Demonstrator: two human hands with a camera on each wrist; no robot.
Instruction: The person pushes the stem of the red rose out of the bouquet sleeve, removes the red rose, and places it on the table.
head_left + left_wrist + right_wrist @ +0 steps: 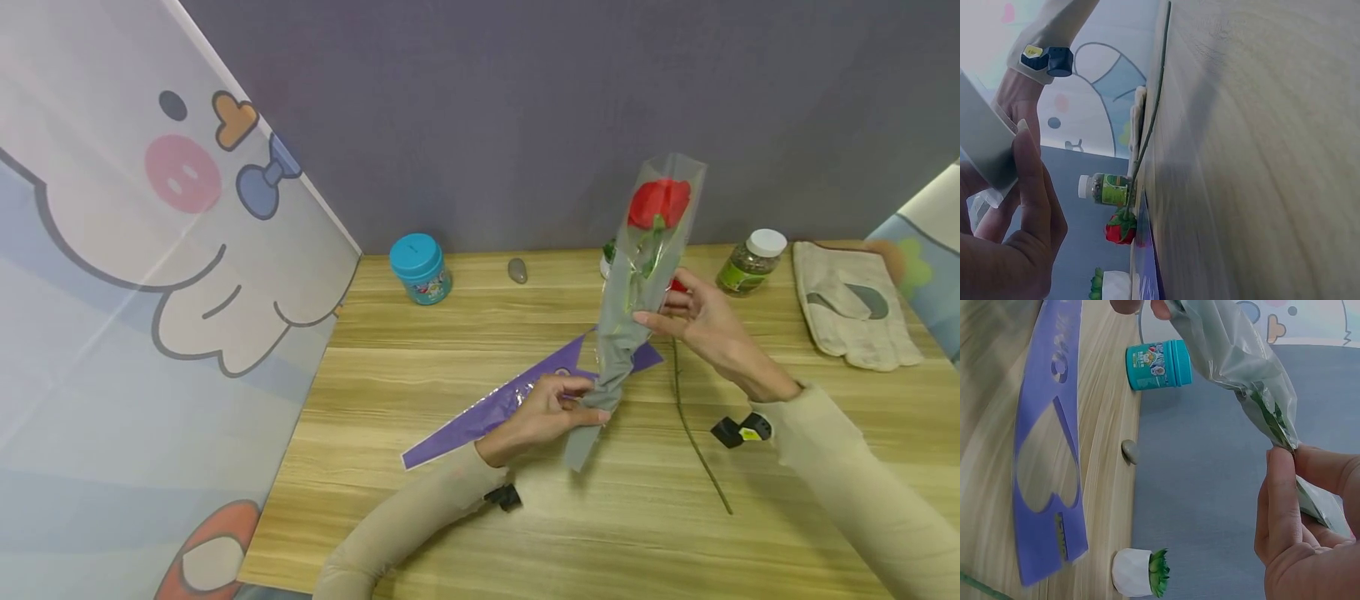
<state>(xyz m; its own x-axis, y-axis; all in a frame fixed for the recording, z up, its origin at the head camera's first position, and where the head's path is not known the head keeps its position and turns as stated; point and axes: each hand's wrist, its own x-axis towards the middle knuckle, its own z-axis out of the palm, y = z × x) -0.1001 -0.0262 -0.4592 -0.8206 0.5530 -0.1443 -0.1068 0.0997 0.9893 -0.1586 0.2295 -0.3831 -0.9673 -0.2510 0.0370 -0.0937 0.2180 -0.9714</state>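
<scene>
From the head view, the rose (658, 202) is already inside its clear sleeve (637, 292), held up over the desk (450, 517); the left hand (542, 414) pinches the sleeve's narrow bottom end, the right hand (705, 321) pinches its side higher up. A purple sleeve (491, 408) lies flat and unused, and a bare stem (693, 433) lies beside it, so I'd guess one flower is done, more to go. Left wrist view: fingers (1029, 181) curled on the sleeve, jar (1104, 189) behind. Right wrist view: fingertips (1282, 487) pinching plastic, teal tub (1159, 364) on the desk
</scene>
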